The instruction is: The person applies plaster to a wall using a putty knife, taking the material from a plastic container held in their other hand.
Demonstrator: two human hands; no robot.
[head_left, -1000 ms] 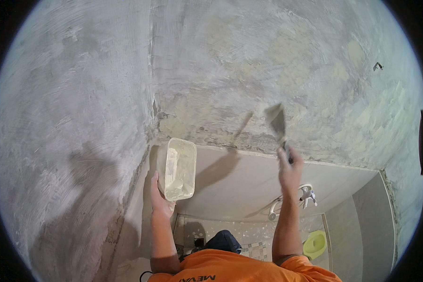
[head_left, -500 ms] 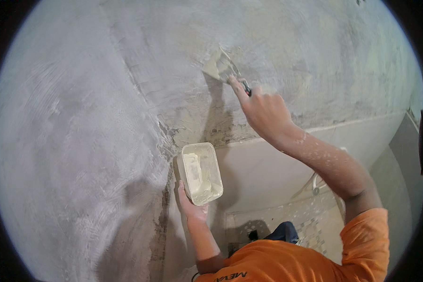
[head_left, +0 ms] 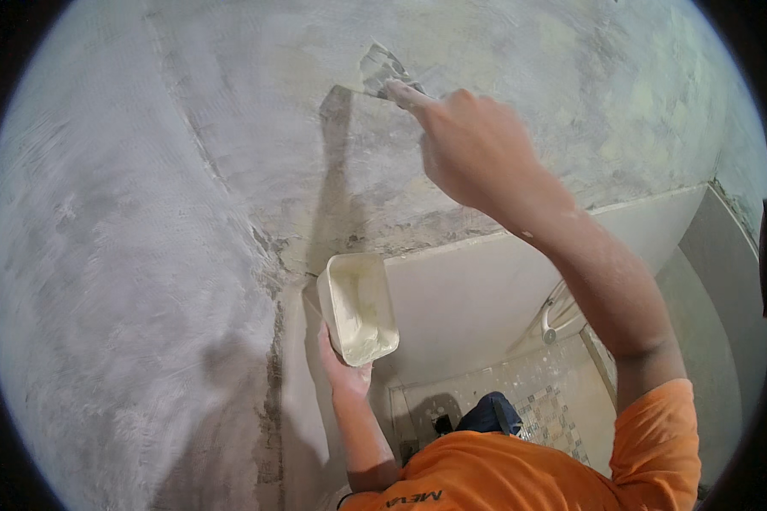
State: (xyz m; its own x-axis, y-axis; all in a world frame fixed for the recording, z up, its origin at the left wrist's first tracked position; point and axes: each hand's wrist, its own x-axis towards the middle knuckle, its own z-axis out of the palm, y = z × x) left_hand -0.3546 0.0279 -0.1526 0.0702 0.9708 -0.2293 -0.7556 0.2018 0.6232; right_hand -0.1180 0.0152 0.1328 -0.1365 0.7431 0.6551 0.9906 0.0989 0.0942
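My left hand (head_left: pixel 347 371) is closed around the lower end of a white, rectangular plastic tub (head_left: pixel 337 298), tilted so its inside shows. Cream-coloured putty (head_left: pixel 368 345) coats its walls and pools at the bottom. Above and to the right, my right hand (head_left: pixel 477 140) grips a putty knife (head_left: pixel 382 70), the index finger stretched along it toward the blade. The handle is mostly hidden by the hand. Grey-white plastered wall (head_left: pixel 256 111) lies behind the blade, whose shadow falls a little apart from it on the left.
A rough inside corner (head_left: pixel 273 341) runs down left of the tub. Smooth pale panelling (head_left: pixel 460 289) covers the lower wall, with a white curved fitting (head_left: pixel 552 322) on it. Small mosaic tiles (head_left: pixel 550 422) and pale spatters mark the floor.
My right hand has moved the putty knife up and slightly left, and its shadow has separated from the blade. The tub tilts more toward the view. The whole scene has shifted slightly left.
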